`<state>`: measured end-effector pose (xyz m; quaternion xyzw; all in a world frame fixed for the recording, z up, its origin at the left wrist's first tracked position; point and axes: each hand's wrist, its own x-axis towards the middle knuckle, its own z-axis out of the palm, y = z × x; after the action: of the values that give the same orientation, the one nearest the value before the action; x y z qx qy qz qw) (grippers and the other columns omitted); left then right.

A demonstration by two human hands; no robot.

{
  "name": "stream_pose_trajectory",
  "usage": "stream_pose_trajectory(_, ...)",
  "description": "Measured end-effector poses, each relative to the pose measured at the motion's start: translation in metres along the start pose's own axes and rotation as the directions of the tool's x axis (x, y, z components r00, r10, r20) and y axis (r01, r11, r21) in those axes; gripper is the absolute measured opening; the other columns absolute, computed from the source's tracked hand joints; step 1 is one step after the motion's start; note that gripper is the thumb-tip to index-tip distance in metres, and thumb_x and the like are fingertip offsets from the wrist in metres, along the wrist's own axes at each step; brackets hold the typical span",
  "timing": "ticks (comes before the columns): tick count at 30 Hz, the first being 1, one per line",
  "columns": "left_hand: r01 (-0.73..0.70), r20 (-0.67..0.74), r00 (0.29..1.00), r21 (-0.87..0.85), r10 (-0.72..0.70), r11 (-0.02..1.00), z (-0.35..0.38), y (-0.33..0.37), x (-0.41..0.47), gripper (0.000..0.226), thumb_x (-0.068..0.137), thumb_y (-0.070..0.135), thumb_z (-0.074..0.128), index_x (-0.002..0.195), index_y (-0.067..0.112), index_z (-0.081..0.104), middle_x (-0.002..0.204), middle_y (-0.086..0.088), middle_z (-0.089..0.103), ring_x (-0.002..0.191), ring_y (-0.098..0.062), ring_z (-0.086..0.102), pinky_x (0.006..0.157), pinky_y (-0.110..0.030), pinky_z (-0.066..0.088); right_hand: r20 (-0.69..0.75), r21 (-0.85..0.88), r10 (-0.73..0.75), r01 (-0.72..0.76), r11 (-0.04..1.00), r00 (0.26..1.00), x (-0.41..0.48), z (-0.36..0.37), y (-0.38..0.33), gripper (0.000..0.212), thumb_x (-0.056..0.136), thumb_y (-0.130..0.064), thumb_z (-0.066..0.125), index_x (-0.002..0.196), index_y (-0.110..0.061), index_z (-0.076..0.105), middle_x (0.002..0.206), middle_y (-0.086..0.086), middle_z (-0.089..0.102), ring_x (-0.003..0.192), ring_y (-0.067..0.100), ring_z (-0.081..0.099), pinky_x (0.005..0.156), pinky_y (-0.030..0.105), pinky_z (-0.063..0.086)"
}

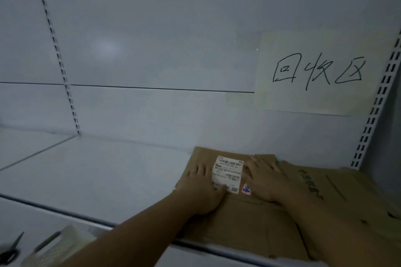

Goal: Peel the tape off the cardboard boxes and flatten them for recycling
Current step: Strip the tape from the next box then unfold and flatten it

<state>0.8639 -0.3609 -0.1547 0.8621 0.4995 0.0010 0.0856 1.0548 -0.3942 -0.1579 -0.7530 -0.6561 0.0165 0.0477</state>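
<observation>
**Box flat on shelf, both hands pressing it down: looks near the end**

Status: box (243, 219) lies flattened on the shelf (97, 169), lower right of the frame. It sits on a second flat sheet (347, 191) of cardboard, which sticks out to the right with print on it. So at least two pieces look flattened and stacked.

Grip: left hand (201, 188) and right hand (267, 180) are both spread, palms down, fingers straight on the box. Nothing pinched. Left hand overlaps the left edge of the label (229, 174). Right hand sits just right of it, beside a small red-and-white sticker (246, 188).

Done, as I read it:
- this box is flattened
- it is parked below the handwritten sign (321, 73) on the back wall, right of centre, so likely the drop spot

Left / open:
- no tape visible on the upper face, but the frame is dim and soft, so I can't confirm it's all off
- label is still stuck on
- no standing boxes in view; can't tell whether more wait out of frame

Scissors (10, 249) and a white basket (58, 247) sit in the lower left corner, well apart from the hands.
</observation>
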Motion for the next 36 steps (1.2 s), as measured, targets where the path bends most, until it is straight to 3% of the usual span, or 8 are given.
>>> stream_pose_trajectory(3, -0.053, 0.028, 0.998, -0.016, 0.054, 0.998, -0.002, -0.009, 0.002, 0.082, 0.093, 0.063, 0.021, 0.151, 0.011, -0.004, 0.160, -0.011, -0.005, 0.147, -0.026, -0.003, 0.120, -0.044, 0.003, -0.108, -0.198, 0.062, -0.083, 0.977, 0.992, -0.010, -0.007, -0.021, 0.040, 0.098, -0.043, 0.032, 0.128, -0.024, 0.050, 0.134, 0.005, 0.044, 0.124, 0.023, 0.037, 0.104, 0.041, 0.028)
stream_pose_trajectory(6, -0.120, -0.011, 0.993, -0.061, 0.119, 0.991, -0.001, -0.017, -0.004, 0.079, 0.094, 0.061, 0.023, 0.152, 0.012, -0.001, 0.160, -0.007, 0.000, 0.147, -0.024, 0.000, 0.119, -0.043, 0.004, -0.121, -0.180, 0.066, -0.087, 0.980, 0.990, -0.020, -0.009, -0.041, 0.046, 0.095, -0.043, 0.032, 0.124, -0.019, 0.056, 0.133, 0.008, 0.050, 0.120, 0.021, 0.043, 0.103, 0.030, 0.026)
stream_pose_trajectory(12, -0.159, 0.011, 0.987, -0.039, 0.159, 0.987, -0.005, -0.020, -0.009, 0.078, 0.094, 0.060, 0.021, 0.151, 0.012, -0.002, 0.160, -0.010, 0.002, 0.147, -0.025, 0.001, 0.119, -0.041, 0.003, 0.127, -0.026, 0.162, -0.159, 0.987, 0.979, -0.054, -0.003, -0.054, 0.064, 0.098, -0.056, 0.019, 0.152, -0.025, 0.004, 0.159, 0.008, -0.002, 0.146, 0.024, 0.002, 0.118, 0.042, 0.004)
stream_pose_trajectory(22, -0.160, -0.020, 0.987, -0.021, 0.160, 0.987, 0.001, -0.022, 0.003, 0.082, 0.092, 0.064, 0.023, 0.152, 0.011, 0.006, 0.159, -0.009, 0.010, 0.146, -0.024, 0.008, 0.119, -0.043, 0.010, 0.126, -0.043, 0.179, -0.174, 0.984, 0.976, -0.051, 0.002, -0.048, 0.062, 0.099, -0.054, 0.013, 0.152, -0.023, 0.002, 0.159, 0.006, -0.005, 0.147, 0.019, -0.004, 0.117, 0.038, -0.002)
stream_pose_trajectory(27, -0.159, 0.051, 0.980, -0.397, 0.194, 0.904, -0.022, -0.031, -0.008, 0.057, 0.096, 0.049, 0.035, 0.141, 0.015, 0.043, 0.140, 0.001, 0.041, 0.134, -0.016, 0.034, 0.114, -0.035, 0.024, 0.078, -0.162, 0.188, -0.174, 0.971, 0.979, -0.050, -0.004, -0.056, 0.057, 0.099, -0.051, 0.012, 0.150, -0.026, 0.017, 0.159, 0.006, 0.011, 0.145, 0.025, 0.010, 0.117, 0.045, 0.008)
stream_pose_trajectory(29, -0.211, -0.044, 0.976, -0.447, 0.215, 0.869, -0.037, -0.044, -0.019, 0.047, 0.100, 0.039, 0.040, 0.140, 0.016, 0.044, 0.146, -0.004, 0.041, 0.132, -0.019, 0.039, 0.113, -0.034, 0.028, 0.011, -0.194, 0.156, -0.151, 0.969, 0.988, -0.054, -0.018, -0.067, 0.053, 0.100, -0.049, 0.011, 0.146, -0.027, 0.028, 0.154, 0.008, 0.024, 0.140, 0.027, 0.021, 0.114, 0.048, 0.014)
stream_pose_trajectory(32, -0.283, -0.152, 0.956, -0.252, 0.251, 0.925, -0.066, -0.071, -0.033, 0.049, 0.104, 0.035, 0.026, 0.149, 0.015, 0.026, 0.159, -0.006, 0.015, 0.146, -0.020, 0.009, 0.116, -0.032, 0.009, -0.097, -0.075, 0.127, -0.134, 0.988, 0.987, -0.066, -0.047, -0.084, 0.051, 0.101, -0.046, 0.014, 0.143, -0.025, 0.033, 0.148, 0.008, 0.034, 0.133, 0.026, 0.033, 0.109, 0.042, 0.024)
stream_pose_trajectory(36, -0.181, -0.074, 0.982, -0.067, 0.176, 0.981, -0.093, -0.128, -0.041, 0.054, 0.103, 0.040, 0.017, 0.150, 0.015, 0.022, 0.159, -0.005, 0.016, 0.147, -0.023, 0.006, 0.118, -0.036, 0.007, -0.092, -0.022, 0.121, -0.124, 0.992, 0.988, -0.069, -0.062, -0.102, 0.054, 0.101, -0.047, 0.014, 0.150, -0.025, 0.020, 0.158, 0.007, 0.016, 0.144, 0.024, 0.016, 0.116, 0.047, 0.016)
